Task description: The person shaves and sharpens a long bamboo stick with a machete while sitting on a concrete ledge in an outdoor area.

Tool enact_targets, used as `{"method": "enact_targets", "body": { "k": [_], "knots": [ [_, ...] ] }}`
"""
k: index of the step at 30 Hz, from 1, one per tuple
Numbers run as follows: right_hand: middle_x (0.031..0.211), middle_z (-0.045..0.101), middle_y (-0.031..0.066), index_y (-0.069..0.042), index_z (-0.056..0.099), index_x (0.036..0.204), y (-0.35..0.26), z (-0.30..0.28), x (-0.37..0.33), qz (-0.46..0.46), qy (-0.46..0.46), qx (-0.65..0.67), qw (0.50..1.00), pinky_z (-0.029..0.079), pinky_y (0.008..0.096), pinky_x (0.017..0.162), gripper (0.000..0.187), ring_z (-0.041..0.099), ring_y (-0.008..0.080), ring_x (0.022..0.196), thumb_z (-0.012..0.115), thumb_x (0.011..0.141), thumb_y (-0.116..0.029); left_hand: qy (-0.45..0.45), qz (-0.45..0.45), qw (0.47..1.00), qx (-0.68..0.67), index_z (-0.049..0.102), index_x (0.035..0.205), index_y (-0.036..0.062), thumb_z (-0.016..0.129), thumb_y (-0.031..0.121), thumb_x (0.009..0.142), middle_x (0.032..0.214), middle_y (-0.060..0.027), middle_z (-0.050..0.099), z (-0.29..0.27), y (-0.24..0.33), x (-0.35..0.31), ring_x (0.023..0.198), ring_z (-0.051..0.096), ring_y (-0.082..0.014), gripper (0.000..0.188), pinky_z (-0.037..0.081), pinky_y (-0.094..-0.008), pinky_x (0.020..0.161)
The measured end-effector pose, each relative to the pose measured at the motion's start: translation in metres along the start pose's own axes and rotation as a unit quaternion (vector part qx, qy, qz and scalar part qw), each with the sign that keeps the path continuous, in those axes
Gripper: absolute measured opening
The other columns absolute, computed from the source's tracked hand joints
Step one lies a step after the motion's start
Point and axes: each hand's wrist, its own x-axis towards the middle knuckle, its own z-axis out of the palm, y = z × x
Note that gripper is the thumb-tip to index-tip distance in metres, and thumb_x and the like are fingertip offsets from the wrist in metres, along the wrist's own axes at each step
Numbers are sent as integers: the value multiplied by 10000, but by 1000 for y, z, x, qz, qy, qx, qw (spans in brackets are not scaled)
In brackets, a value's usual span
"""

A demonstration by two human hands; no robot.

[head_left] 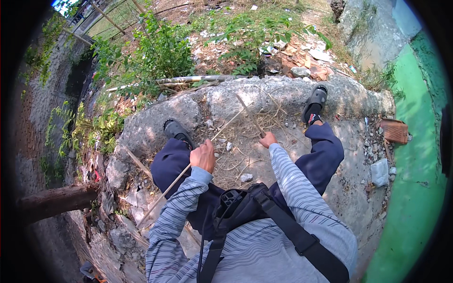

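My left hand is closed around a long, thin, pale bamboo strip. The strip slants from beside my left forearm up to a far tip between my feet. My right hand grips the handle end of a long-bladed knife, its blade pointing away from me. Near its middle the blade meets or crosses the tip of the strip; whether they touch I cannot tell. Curled pale shavings lie on the ground below the blade and between my legs.
My shoes rest on a rough concrete ledge. Leafy plants and litter lie beyond it. A green wall runs along the right, near a reddish brick and a white lump. A log juts in at left.
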Motion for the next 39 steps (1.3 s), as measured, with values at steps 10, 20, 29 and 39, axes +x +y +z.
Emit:
{"method": "enact_targets", "body": {
  "k": [10, 20, 29, 39],
  "knots": [
    [940, 694, 241, -23, 702, 910, 16, -2, 17, 23, 11, -15, 1000, 520, 454, 816, 328, 669, 394, 916, 686, 711, -283, 6, 46, 999, 12, 555, 903, 59, 596, 142, 866, 745, -101, 683, -9, 16, -2, 646, 704, -233, 100, 545, -352, 535],
    [756, 668, 191, 2, 669, 802, 42, -6, 29, 96, -26, 14, 995, 514, 404, 694, 276, 672, 305, 738, 689, 684, -247, 8, 42, 999, -3, 556, 897, 63, 593, 112, 857, 742, -103, 685, -14, 20, 0, 649, 703, -247, 74, 547, -362, 547],
    [859, 703, 217, 8, 690, 887, 51, 5, 29, 7, -61, -46, 997, 532, 411, 745, 367, 690, 336, 827, 694, 684, -297, 4, 23, 1000, 3, 568, 883, 66, 602, 126, 860, 715, -87, 681, -15, 8, 0, 652, 710, -232, 73, 548, -337, 535],
    [807, 666, 250, 14, 670, 857, 10, -4, -9, -62, 49, 23, 997, 510, 445, 744, 321, 668, 385, 805, 674, 707, -270, -163, -70, 972, -157, 643, 890, -19, 571, 220, 888, 876, -278, 672, -12, -25, 15, 868, 658, -452, 250, 523, -546, 780]
  ]
}}
